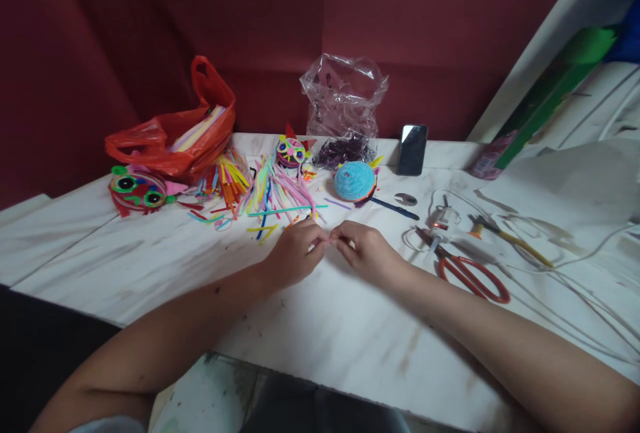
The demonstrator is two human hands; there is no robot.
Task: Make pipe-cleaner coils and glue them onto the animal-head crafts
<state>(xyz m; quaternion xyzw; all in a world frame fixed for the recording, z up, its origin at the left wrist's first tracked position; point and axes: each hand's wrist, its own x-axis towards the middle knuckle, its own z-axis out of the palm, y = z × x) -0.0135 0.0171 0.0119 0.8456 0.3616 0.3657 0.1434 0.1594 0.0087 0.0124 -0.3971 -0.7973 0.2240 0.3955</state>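
Observation:
Above the middle of the marble-look table (165, 280), my left hand (295, 250) and my right hand (367, 252) meet at the fingertips. Both are closed in a pinch on something too small to make out. Just beyond them lie loose coloured pipe cleaners (280, 193) in a fanned pile. A coiled light-blue disc (354, 180) rests behind my right hand, with a dark strip (395, 208) reaching out to its right. Farther back sits a small colourful face figure (291, 151); a larger one with green-rimmed eyes (137, 191) is at the left.
A red plastic bag (200, 143) holds pale strips at the back left. Behind stand a clear bag (345, 100) and a phone (412, 150). On the right are orange-handled scissors (473, 276), a power strip (444, 220), a yellow-handled tool (525, 250) and tangled cables.

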